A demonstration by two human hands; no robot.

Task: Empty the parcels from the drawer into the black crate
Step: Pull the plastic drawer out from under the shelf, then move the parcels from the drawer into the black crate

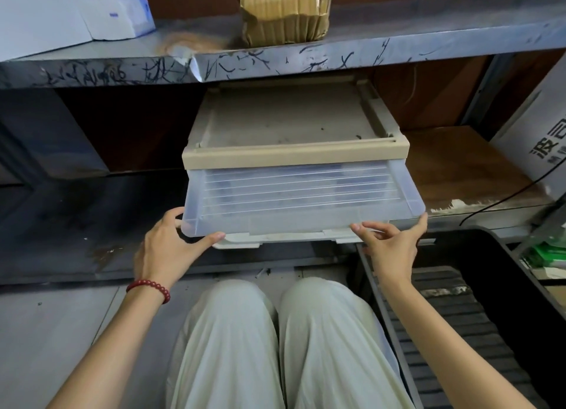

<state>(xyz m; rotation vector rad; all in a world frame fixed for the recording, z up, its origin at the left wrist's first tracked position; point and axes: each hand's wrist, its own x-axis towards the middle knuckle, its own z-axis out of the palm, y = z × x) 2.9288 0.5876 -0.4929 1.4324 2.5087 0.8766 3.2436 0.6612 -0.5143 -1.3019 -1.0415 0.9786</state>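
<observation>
Left hand (167,246) and right hand (390,246) grip front corners of the translucent plastic drawer (291,194); the black ribbed crate (505,255) lies nearer the right

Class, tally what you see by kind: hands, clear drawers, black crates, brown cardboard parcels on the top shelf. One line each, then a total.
2 hands: left hand, right hand
1 clear drawer
1 black crate
1 brown cardboard parcel
Total: 5
</observation>
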